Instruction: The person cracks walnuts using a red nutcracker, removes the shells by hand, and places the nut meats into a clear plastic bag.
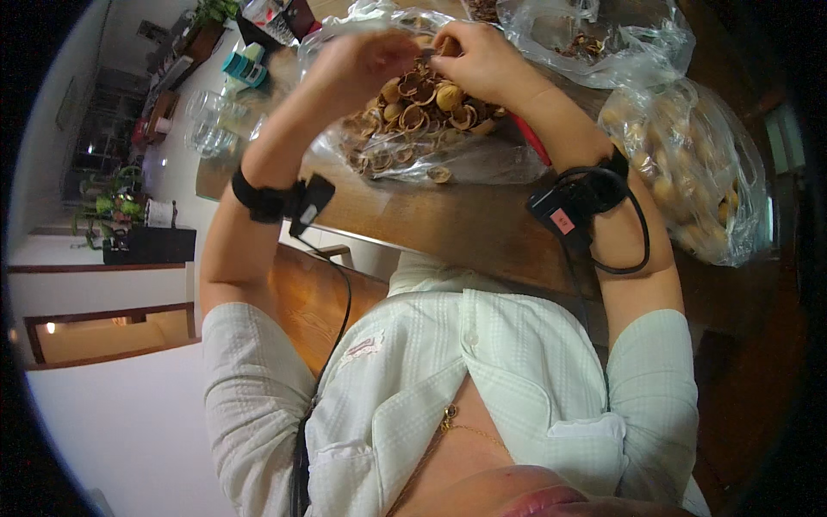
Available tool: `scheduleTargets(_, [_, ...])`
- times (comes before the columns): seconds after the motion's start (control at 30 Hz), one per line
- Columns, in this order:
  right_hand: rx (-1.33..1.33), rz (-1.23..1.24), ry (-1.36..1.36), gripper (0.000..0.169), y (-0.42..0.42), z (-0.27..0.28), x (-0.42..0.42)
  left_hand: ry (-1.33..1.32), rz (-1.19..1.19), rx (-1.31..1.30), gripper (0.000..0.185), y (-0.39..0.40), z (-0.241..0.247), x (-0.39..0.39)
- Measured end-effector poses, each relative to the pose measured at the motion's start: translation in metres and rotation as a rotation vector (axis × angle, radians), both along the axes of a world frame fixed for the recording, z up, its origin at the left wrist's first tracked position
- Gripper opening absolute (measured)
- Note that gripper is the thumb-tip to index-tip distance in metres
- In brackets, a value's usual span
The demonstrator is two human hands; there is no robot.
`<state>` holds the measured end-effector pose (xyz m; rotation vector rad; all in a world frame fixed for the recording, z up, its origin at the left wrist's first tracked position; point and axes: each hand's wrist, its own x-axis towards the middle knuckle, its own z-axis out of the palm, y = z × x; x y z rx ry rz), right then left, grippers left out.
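A heap of cracked walnut shells, with a few whole-looking walnuts among them, lies on a clear plastic bag on the wooden table. My right hand is above the heap's far side, its thumb and fingers pinching a brown piece of walnut shell. Close beside it, over the same far edge, is my left hand, blurred; whether it holds anything is not clear. A red-handled object lies partly hidden under my right forearm.
A plastic bag full of walnuts stands at the right. Another clear bag with brown bits lies at the far right. Glass jars and a teal-capped bottle stand left. The near table edge runs before me.
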<state>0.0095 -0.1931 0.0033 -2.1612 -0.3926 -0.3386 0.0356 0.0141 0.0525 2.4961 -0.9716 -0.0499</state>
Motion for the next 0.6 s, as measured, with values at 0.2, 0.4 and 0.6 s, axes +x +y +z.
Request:
scheduleTargets(0.2, [0.101, 0.014, 0.049, 0.019, -0.008, 0.008, -0.01, -0.28, -0.121, 0.066, 0.054, 0.034, -0.034, -0.079])
scheduleTargets(0.4, [0.452, 0.171, 0.291, 0.015, -0.007, 0.019, -0.017, -0.494, -0.059, 0.035, 0.036, 0.052, -0.049, -0.09])
scheduleTargets(0.6, [0.496, 0.326, 0.415, 0.018, 0.003, 0.031, -0.032, -0.53, -0.065, 0.095, 0.016, 0.065, -0.061, -0.096])
